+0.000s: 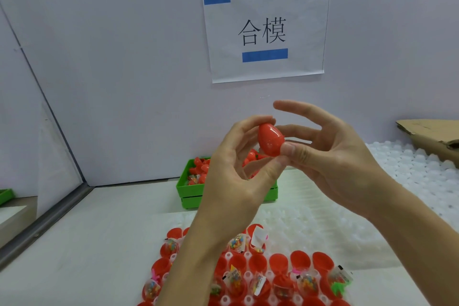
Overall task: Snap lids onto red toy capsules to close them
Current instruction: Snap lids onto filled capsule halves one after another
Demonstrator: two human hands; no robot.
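A: Left to right. Your left hand [238, 169] is up in front of the wall, thumb and fingertips curled onto the red capsule [271, 139]. Your right hand [330, 156] meets it from the other side: thumb pressed on the capsule's lower end, the upper fingers spread and loose, one lying behind the capsule. So both hands hold the same piece, raised above the worktop [94, 251], roughly over the green bin [192, 190].

B: Is it closed?

A: Looks like one whole egg shape from here. I can't see a seam gap, but I can't confirm the snap either.

B: Orientation?

A: Long axis tilted, running from upper left to lower right. The narrower end points down-right at your right thumb, the broader end up-left under your left fingertips.

B: Progress overall?

A: The green bin holds a heap of red capsules, probably the finished ones. The tray [248, 278] nearest you has rows of open red halves, many with small toys inside and no lids on. Some cups look empty. So I'd judge a good part is left. To the right there's a spread of white plastic pieces [409, 171] and a piece of cardboard [432, 134].

B: Next?

A: Likely drop this one in the bin once it's seated, then take the next half off the tray.
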